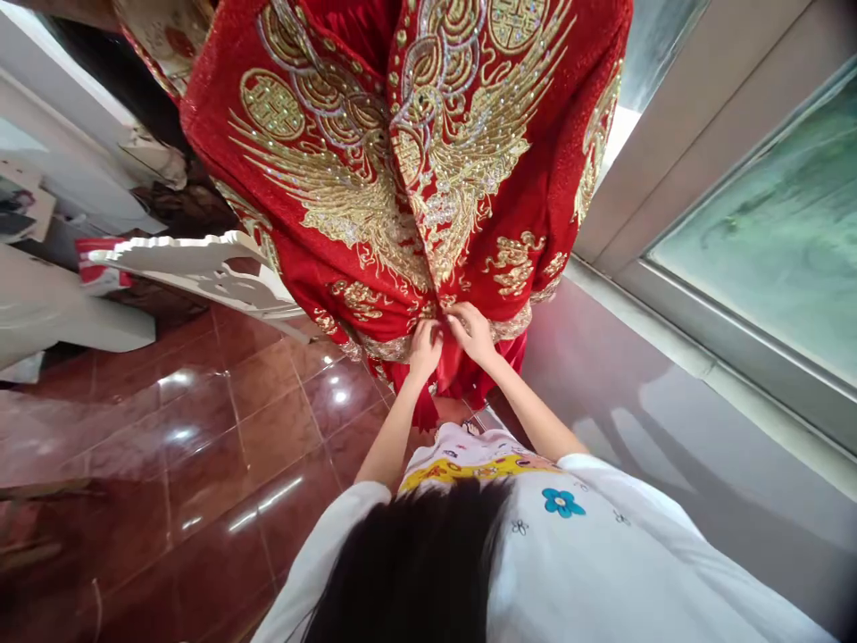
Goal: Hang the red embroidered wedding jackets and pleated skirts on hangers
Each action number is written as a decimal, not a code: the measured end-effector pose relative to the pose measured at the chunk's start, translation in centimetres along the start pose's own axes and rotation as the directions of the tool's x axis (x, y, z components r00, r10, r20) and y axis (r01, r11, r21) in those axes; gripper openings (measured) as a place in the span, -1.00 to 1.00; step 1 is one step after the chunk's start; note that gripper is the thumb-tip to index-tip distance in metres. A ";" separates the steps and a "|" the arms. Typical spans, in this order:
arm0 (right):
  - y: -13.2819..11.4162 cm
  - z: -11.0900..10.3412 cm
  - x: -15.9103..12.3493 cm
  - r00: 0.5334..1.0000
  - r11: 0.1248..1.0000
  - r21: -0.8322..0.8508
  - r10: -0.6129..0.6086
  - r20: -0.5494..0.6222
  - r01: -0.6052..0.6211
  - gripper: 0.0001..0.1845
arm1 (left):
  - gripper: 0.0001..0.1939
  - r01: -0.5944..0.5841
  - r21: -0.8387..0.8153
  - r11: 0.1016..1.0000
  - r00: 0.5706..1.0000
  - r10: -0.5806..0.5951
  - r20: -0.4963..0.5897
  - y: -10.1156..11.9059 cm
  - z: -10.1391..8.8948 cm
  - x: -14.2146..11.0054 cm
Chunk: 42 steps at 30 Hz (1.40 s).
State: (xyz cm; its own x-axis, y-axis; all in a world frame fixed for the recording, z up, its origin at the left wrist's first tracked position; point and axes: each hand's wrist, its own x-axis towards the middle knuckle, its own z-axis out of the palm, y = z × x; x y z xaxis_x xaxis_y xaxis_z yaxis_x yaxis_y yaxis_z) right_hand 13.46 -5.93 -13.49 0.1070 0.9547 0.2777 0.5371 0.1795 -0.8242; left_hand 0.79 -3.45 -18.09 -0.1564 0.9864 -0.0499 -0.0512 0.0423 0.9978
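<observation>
A red jacket [375,152] with heavy gold and silver embroidery hangs upright in front of me, and its front opening runs down the middle. My left hand [425,348] pinches the left front edge at the bottom hem, fingers closed on the cloth. Right beside it, almost touching, my right hand [474,332] grips the right front edge at the same height. A red skirt [461,375] shows just under the hem, behind my hands. My dark hair and white patterned shirt fill the bottom of the view.
Glossy red-brown floor tiles [201,446] spread to the left. White carved furniture [201,263] and a white bench [60,313] stand at the left. A grey wall [636,429] and a framed window [769,232] close off the right.
</observation>
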 end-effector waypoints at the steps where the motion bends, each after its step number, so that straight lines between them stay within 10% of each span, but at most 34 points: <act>1: 1.1 0.3 -1.7 0.990 0.994 0.055 0.097 -0.101 -0.092 -0.73 | -0.86 0.046 -0.047 0.998 0.999 -0.047 -0.023 -0.9 -1.2 -1.1; 4: 5.0 1.0 -5.1 0.856 0.904 0.271 0.409 -0.315 -0.332 -0.54 | -0.82 0.181 -0.201 0.963 0.965 -0.213 -0.154 -3.6 -4.5 -3.8; 7: 8.0 0.8 -5.6 0.757 0.754 0.497 0.601 -0.257 -0.430 -0.37 | -0.76 0.279 -0.340 0.898 0.903 -0.366 -0.225 -5.4 -6.9 -4.4; 18: 6.2 -0.5 -6.8 0.746 0.304 0.757 0.573 0.340 -0.579 -0.51 | -0.87 0.402 -0.577 0.711 0.832 -0.547 -0.095 -4.8 -9.8 -3.3; 23: 4.5 -0.5 -7.7 0.711 0.279 0.696 0.528 0.464 -0.661 -0.55 | -0.84 0.512 -0.570 0.643 0.806 -0.589 0.058 -3.3 -7.9 -5.1; 28: 2.3 0.6 -7.5 0.767 0.321 0.763 0.549 0.334 -0.562 -0.63 | -0.85 0.587 -0.528 0.613 0.791 -0.572 0.216 -1.1 -5.8 -5.8; 42: 1.5 0.8 -6.6 0.756 0.290 0.827 0.615 0.225 -0.482 -0.59 | -0.81 0.475 -0.570 0.670 0.876 -0.418 0.239 0.8 -3.2 -6.6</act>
State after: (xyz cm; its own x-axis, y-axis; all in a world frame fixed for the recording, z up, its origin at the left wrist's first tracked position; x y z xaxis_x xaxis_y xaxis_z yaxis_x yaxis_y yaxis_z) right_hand 12.88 -11.76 -16.94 0.2229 0.8854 -0.4078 -0.5876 -0.2118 -0.7810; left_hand -1.41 -10.43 -17.15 0.1198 0.8847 -0.4506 -0.6712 0.4066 0.6198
